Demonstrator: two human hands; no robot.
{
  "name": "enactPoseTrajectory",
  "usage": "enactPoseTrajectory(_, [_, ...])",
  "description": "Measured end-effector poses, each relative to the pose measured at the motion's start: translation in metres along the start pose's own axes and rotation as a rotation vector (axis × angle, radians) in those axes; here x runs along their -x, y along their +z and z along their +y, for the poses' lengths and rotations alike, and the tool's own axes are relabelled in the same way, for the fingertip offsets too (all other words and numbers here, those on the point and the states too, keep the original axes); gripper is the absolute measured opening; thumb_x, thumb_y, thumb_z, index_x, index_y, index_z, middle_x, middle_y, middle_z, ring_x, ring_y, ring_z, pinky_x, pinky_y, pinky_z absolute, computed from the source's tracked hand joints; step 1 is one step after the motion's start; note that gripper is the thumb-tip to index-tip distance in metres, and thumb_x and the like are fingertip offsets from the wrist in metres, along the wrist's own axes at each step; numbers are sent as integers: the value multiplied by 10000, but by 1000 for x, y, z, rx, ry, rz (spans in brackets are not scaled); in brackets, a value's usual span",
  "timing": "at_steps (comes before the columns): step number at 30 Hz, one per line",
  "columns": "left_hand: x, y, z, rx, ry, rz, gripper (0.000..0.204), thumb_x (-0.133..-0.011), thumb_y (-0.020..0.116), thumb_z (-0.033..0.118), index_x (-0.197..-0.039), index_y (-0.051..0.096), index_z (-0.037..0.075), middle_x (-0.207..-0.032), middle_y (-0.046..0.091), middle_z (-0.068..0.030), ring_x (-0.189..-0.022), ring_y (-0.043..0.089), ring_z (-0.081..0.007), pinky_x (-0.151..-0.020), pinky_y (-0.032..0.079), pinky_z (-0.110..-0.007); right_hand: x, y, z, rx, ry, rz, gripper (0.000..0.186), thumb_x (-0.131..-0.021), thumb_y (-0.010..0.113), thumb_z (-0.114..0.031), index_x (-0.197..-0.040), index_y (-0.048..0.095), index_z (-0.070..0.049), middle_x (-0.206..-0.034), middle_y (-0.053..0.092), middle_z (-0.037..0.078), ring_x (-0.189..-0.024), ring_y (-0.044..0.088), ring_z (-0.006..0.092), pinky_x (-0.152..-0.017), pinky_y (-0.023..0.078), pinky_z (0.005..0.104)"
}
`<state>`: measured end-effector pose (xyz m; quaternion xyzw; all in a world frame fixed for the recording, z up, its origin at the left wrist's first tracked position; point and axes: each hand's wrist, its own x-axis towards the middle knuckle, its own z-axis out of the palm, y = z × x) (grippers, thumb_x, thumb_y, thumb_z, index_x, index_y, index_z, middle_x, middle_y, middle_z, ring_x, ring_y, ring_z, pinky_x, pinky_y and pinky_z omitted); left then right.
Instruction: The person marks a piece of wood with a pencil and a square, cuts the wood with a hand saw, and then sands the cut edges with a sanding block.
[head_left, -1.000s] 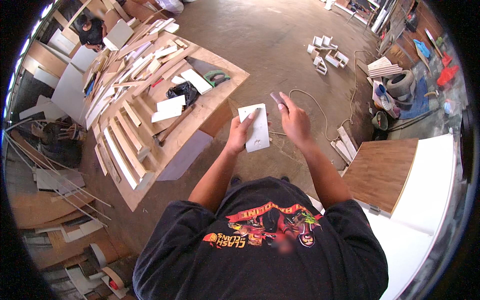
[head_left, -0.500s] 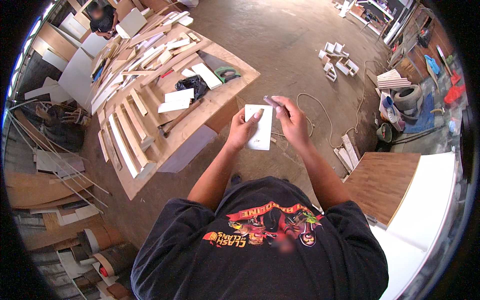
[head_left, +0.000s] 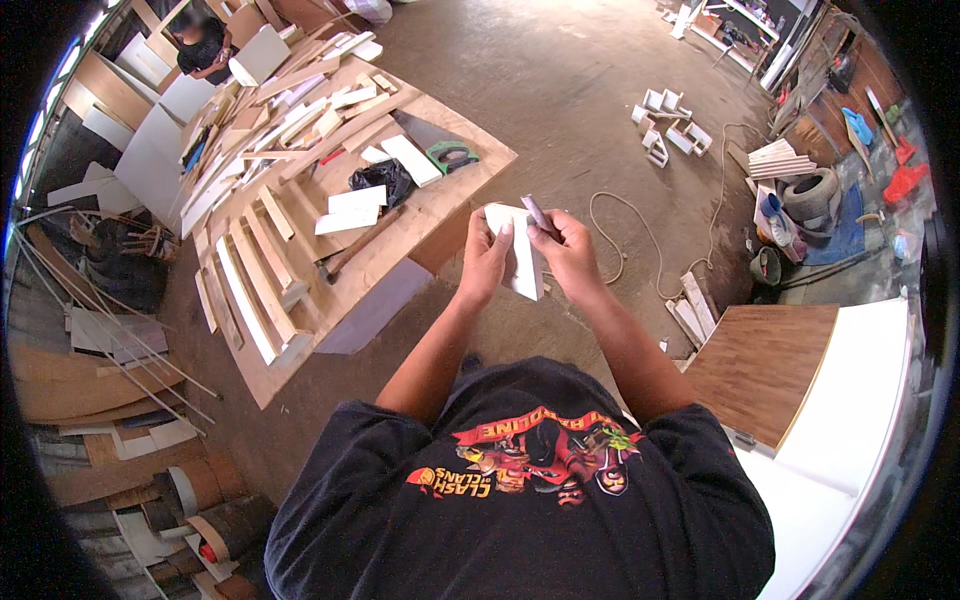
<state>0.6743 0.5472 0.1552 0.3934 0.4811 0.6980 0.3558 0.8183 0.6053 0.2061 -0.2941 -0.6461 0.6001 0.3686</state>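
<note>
In front of my chest my left hand point(head_left: 484, 258) is closed around a small white rectangular board point(head_left: 521, 262), its thumb lying on the face. The board is tilted, so a side edge shows along its right. My right hand point(head_left: 566, 252) grips a short greyish-purple stick point(head_left: 536, 213) that slants up to the left past the board's upper right. What kind of tool the stick is I cannot make out. The fingers of that hand are against or very near the board's right edge, and they hide the stick's lower end.
A wooden workbench point(head_left: 440, 215) at the left carries many wood strips, a hammer point(head_left: 352, 246), a black plastic bag point(head_left: 384, 180) and a green tool point(head_left: 452, 155). Another person point(head_left: 203, 48) is behind it. A cable point(head_left: 655, 240) and white box-like pieces point(head_left: 672, 122) lie on the floor. A brown-topped panel point(head_left: 765, 370) is at right.
My right hand has come down and left with the stick, up against the board. The board has turned in my left hand, so its side edge now shows.
</note>
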Motion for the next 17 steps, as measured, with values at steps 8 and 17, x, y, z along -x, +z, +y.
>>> enactPoseTrajectory(8, [6,-6,-4,0,-1,-145,709,-1017,358,703,-1416,404,119,-1027,553,-19,-751,540,-114,-639,476,-283,7,0,-2,-265,52,-31,273,-1058,567,-268,-1181,669,-48,-792,574,-43,-686,447,39,-598,373,229])
enactPoseTrajectory(17, [9,-3,16,22,-204,-273,777,-870,702,635,-1347,440,80,-1074,472,-27,-986,459,-133,-858,410,-296,16,-5,-17,62,-341,6,347,-1022,618,-106,-1359,611,-23,-1206,692,68,-1014,630,112,-867,496,236])
